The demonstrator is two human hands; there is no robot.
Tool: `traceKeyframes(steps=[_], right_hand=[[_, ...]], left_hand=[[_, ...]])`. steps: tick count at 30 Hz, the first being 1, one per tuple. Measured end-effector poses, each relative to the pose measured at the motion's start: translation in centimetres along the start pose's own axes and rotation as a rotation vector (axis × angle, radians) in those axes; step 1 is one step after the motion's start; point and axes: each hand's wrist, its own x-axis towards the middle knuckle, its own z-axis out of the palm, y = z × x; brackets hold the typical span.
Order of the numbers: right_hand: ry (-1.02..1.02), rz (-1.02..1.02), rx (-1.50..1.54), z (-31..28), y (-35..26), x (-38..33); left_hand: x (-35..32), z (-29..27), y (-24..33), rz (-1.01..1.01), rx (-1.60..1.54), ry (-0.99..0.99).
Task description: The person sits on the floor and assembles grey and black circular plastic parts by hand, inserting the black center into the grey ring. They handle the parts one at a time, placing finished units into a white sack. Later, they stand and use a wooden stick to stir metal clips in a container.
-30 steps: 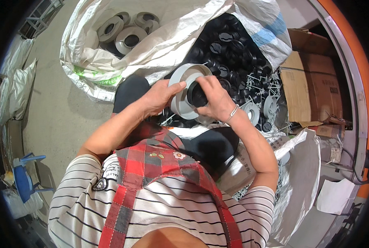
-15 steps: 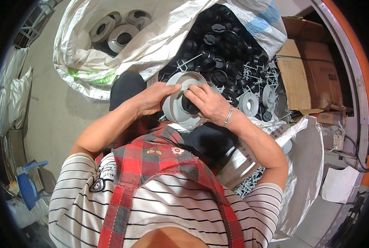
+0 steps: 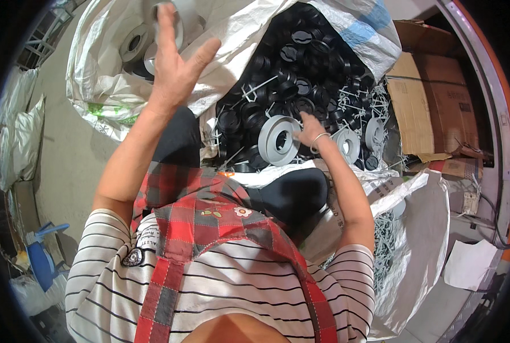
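Note:
My left hand (image 3: 176,71) is raised over the mouth of a white woven sack (image 3: 109,94), fingers and thumb spread with nothing in them. Just beyond its fingertips is a grey flanged ring (image 3: 187,23), blurred; another grey ring (image 3: 134,43) with a dark centre lies inside the sack. On the right, my right hand (image 3: 311,130) reaches over a heap of black round caps (image 3: 301,86), its fingers apart. Its thumb side is at the edge of a grey stepped ring (image 3: 265,143), which leans on the heap. Whether they touch I cannot tell.
Thin pale plastic sprues (image 3: 358,103) lie among the caps, beside two more grey rings, one of them a flat ring (image 3: 349,146). An open cardboard box (image 3: 409,108) stands at the right. Another white sack (image 3: 423,228) with pale pieces is near my right arm.
Both hands have parted from the grey ring with a black centre that they held over my lap. My left hand moved up and left over the sack; my right moved to the heap.

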Motion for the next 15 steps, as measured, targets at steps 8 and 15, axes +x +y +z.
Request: traceKeyframes(steps=[8,15], right_hand=[[0.08,-0.12,0.386,-0.5,-5.3,0.6],[0.294,0.148,0.016,0.1,0.5,6.7]], left_hand=[[-14.9,5.3,-2.8,-0.79,0.027,-0.568],[-12.5,5.6,-4.3,-1.364,-0.568,-0.533]])
